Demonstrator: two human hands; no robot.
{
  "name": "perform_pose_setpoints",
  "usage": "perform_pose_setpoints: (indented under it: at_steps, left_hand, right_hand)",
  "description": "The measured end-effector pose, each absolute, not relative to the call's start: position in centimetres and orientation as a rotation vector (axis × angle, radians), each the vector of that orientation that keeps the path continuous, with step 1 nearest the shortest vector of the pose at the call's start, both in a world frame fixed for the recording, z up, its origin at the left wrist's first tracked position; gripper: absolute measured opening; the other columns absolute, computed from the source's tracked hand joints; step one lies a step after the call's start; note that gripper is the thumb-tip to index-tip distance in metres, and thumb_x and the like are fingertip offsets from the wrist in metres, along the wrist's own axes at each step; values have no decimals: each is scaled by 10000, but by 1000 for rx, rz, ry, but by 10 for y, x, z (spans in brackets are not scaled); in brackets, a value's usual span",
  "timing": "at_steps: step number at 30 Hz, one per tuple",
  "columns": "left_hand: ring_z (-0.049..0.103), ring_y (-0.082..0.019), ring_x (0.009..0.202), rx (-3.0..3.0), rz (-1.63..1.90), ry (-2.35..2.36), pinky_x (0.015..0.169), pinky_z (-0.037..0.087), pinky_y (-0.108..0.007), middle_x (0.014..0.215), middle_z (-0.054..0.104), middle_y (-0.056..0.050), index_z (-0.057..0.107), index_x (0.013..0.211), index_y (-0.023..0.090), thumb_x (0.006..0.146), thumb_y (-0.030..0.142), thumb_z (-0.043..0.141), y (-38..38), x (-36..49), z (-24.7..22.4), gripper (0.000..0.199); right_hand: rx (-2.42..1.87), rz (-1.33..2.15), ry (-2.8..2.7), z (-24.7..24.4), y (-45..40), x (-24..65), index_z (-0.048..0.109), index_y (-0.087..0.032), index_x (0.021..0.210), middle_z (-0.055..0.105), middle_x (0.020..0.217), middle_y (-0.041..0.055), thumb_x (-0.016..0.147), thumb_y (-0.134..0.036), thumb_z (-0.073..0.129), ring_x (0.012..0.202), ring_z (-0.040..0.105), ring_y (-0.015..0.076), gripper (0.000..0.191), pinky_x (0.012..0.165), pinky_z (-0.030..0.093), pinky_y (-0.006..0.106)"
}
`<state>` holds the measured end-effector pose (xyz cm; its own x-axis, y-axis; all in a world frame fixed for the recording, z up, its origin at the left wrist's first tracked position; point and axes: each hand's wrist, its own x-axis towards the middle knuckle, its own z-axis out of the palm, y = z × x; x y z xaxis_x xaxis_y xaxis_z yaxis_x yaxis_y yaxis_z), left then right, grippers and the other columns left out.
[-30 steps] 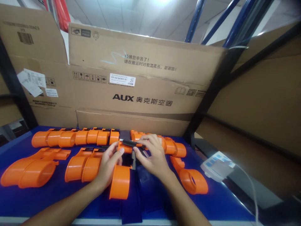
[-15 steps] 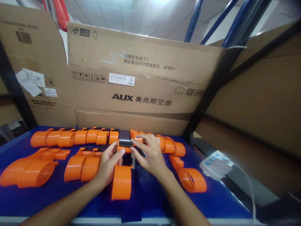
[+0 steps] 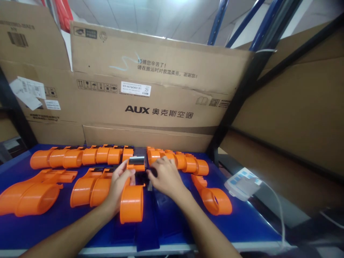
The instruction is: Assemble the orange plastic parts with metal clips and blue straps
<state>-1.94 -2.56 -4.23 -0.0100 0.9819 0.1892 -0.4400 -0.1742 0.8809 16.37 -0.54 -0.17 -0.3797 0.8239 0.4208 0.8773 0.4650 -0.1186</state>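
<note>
My left hand (image 3: 119, 181) is closed round an orange tape dispenser (image 3: 131, 204), its thumb on the front. The dispenser's toothed blade edge (image 3: 137, 160) points up and its round orange loop hangs toward me. Just right of it, my right hand (image 3: 165, 177) is curled with thumb and fingertips together over dark pieces on the table. What lies between those fingertips is hidden. Behind the held dispenser is a dark flat piece (image 3: 140, 152) in the gap of the back row. Dark blue flat strips (image 3: 146, 229) lie below the hands.
More orange dispensers (image 3: 72, 157) stand in a back row, with others (image 3: 32, 197) at front left and one (image 3: 219, 202) at right. A white box with a cable (image 3: 243, 182) sits at the table's right edge. Cardboard (image 3: 161, 89) walls the back.
My right hand has come off the dispenser and curled over the dark pieces to its right. My left hand has shifted the dispenser slightly left.
</note>
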Motion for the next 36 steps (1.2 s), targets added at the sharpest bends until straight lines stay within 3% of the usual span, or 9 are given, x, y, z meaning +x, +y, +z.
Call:
perform_pose_setpoints:
  at_steps: [4, 11, 16, 20, 23, 28, 36]
  left_hand:
    - [396, -97, 479, 1012, 1492, 739, 513, 339, -211, 525, 496, 72, 619, 1035, 199, 826, 263, 658, -25, -20, -42, 222]
    - [398, -90, 476, 977, 1485, 683, 512, 335, -210, 531, 492, 80, 603, 1033, 204, 800, 216, 650, -29, -19, -41, 238]
    - [386, -81, 467, 1005, 1493, 718, 497, 339, -206, 539, 484, 85, 605, 999, 206, 805, 275, 706, -28, -17, -41, 229]
    - [383, -67, 461, 1007, 1493, 747, 472, 335, -200, 599, 528, 78, 626, 1049, 192, 765, 317, 768, -26, -15, -41, 341]
    - [385, -65, 450, 993, 1490, 763, 456, 334, -199, 599, 540, 74, 641, 1072, 181, 736, 334, 792, -26, -13, -39, 399]
    - [413, -74, 450, 968, 1492, 794, 466, 345, -202, 580, 543, 70, 643, 1062, 183, 725, 351, 796, -26, -13, -37, 407]
    - [425, -94, 453, 989, 1521, 812, 484, 354, -208, 509, 506, 75, 630, 1061, 197, 770, 381, 769, -25, -14, -41, 372]
  right_hand:
    - [-1549, -242, -2475, -11, -10, 150, 774, -158, 953, 685, 1072, 187, 903, -508, 621, 1099, 528, 347, 386, 972, 355, 491]
    - [-1546, -288, -2528, -17, -11, 146, 761, -134, 956, 679, 1097, 209, 889, -416, 625, 1095, 533, 354, 321, 953, 365, 486]
    - [-1555, -111, -2334, -12, -6, 152, 717, -176, 933, 717, 968, 141, 877, -382, 646, 966, 603, 297, 224, 842, 424, 396]
    - [-1473, 85, -2101, -11, 0, 159, 669, -201, 986, 715, 820, 59, 868, -276, 650, 800, 635, 226, 141, 712, 446, 314]
    - [-1318, 251, -1925, -11, 2, 164, 629, -214, 907, 694, 754, 19, 875, -275, 645, 700, 630, 188, 71, 633, 451, 279]
    - [-1078, 544, -1753, -13, 3, 166, 562, -222, 890, 651, 692, -21, 880, -343, 661, 554, 556, 144, 156, 515, 406, 253]
    - [-890, 826, -1777, -12, 4, 162, 592, -218, 980, 695, 824, 1, 899, -391, 684, 742, 675, 169, 213, 675, 530, 281]
